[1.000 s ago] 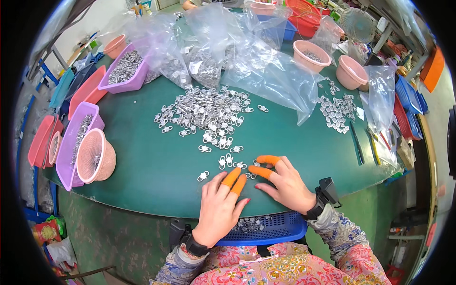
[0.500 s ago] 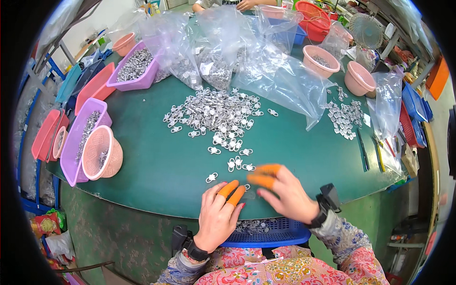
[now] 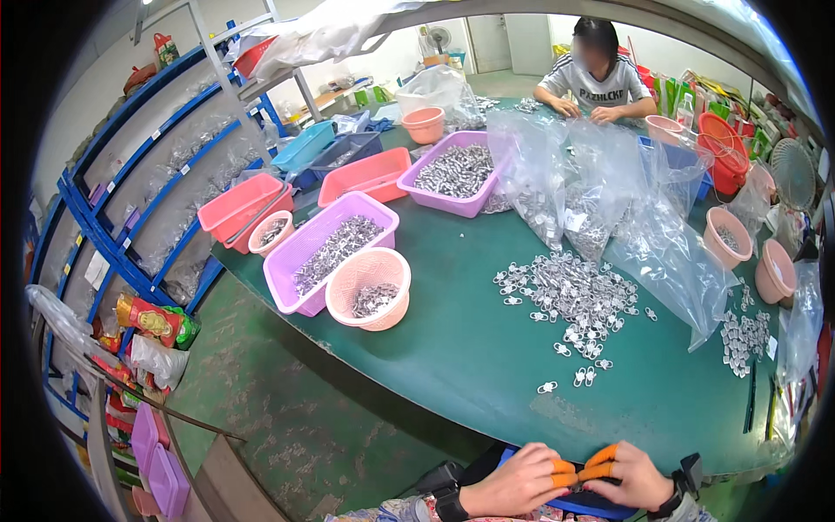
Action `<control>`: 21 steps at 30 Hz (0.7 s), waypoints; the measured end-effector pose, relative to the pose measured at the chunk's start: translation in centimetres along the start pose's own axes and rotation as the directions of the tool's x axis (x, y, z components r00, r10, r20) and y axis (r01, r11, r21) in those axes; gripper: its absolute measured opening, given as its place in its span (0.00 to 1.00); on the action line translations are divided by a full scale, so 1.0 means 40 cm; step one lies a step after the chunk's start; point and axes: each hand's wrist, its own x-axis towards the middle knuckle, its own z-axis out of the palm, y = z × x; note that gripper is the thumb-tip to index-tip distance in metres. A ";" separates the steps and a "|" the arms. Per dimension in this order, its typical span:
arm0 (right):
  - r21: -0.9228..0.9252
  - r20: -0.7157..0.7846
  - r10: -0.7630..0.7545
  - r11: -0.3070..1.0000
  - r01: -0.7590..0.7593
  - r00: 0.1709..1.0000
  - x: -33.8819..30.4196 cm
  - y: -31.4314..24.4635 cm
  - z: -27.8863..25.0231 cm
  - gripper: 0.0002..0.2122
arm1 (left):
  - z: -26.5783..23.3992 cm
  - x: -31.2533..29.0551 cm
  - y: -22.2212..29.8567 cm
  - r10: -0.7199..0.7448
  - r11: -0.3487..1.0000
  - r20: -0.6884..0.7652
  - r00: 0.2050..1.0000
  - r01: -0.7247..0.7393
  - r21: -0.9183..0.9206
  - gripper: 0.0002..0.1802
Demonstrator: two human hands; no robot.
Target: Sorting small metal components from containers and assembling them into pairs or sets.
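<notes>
Left hand [image 3: 520, 481] and right hand [image 3: 633, 477]: both at the lower edge of the view, just over the near rim of the green table [image 3: 452, 348], fingers curled and orange-capped fingertips [image 3: 565, 474] pressed together between them; whether a small part is pinched there cannot be told. Blue basket [image 3: 581, 507]: directly beneath the hands, mostly hidden. Small metal parts [image 3: 574, 300]: loose heap mid-table, well apart from the hands, a few strays [image 3: 546, 387] nearer. Clear plastic bags [image 3: 609, 200]: behind and right of the heap, some holding parts. Round pink basket [image 3: 370, 287]: left, holding parts, touching a purple tray [image 3: 330, 248] of the same. Further pink and purple trays beyond. Blue shelving [image 3: 139, 200]: far left. Another person [image 3: 596, 74]: seated at the far end.
</notes>
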 end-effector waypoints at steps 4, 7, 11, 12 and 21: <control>-0.221 -0.148 -0.051 0.975 0.017 0.988 0.154 0.071 -0.046 0.18 | -0.074 0.065 -0.068 -0.132 0.929 -0.283 0.950 0.218 0.299 0.21; -0.370 -0.305 -0.011 0.923 -0.108 0.952 0.272 0.150 -0.038 0.23 | -0.104 0.105 -0.118 -0.272 0.766 -0.310 0.911 0.400 0.503 0.35; -0.386 -0.244 -0.107 0.923 0.005 0.964 0.247 0.165 0.006 0.24 | -0.073 0.115 -0.149 -0.264 0.742 -0.218 0.940 0.342 0.576 0.29; -0.390 -0.247 -0.082 0.921 -0.022 0.966 0.214 0.160 0.008 0.24 | -0.063 0.119 -0.136 -0.230 0.781 -0.182 0.956 0.293 0.552 0.25; 0.176 -0.374 0.360 0.932 -0.316 0.854 0.030 0.108 -0.033 0.19 | -0.050 0.127 -0.095 -0.261 0.894 -0.272 0.926 0.338 0.294 0.20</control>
